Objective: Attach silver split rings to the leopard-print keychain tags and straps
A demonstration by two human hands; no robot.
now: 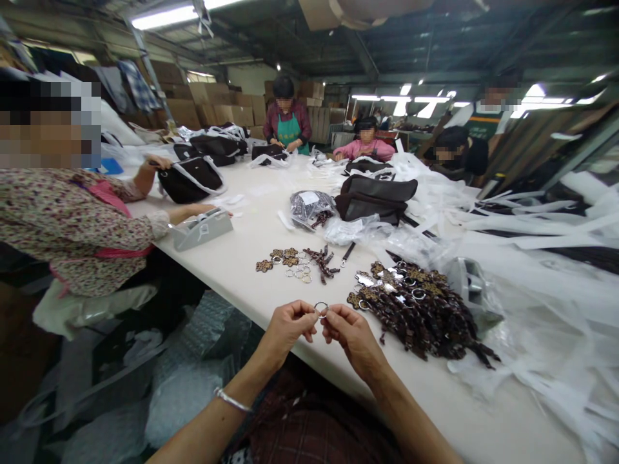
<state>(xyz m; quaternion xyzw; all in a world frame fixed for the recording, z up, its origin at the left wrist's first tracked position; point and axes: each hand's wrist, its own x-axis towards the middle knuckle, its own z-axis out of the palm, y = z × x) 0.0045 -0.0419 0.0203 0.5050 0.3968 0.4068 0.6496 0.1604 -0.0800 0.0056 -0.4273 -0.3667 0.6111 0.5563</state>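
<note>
Both of my hands meet over the table's near edge and pinch a small metal ring (321, 310) between them. My left hand (294, 322) grips its left side with thumb and forefinger. On the ring's right side, my right hand (347, 325) holds it the same way. Beyond my hands lie flower-shaped patterned tags (290, 256), loose metal rings (304, 273) and a small bunch of dark twisted straps (323, 263). To the right is a large heap of dark straps (420, 316) with rings and tags attached.
A plastic bag of dark pieces (311, 207) and dark bags (374, 196) lie farther back on the white table (251, 225). A tape dispenser (203, 229) stands near a seated person (77, 225) at left. Wrapping covers the right side; several people work beyond.
</note>
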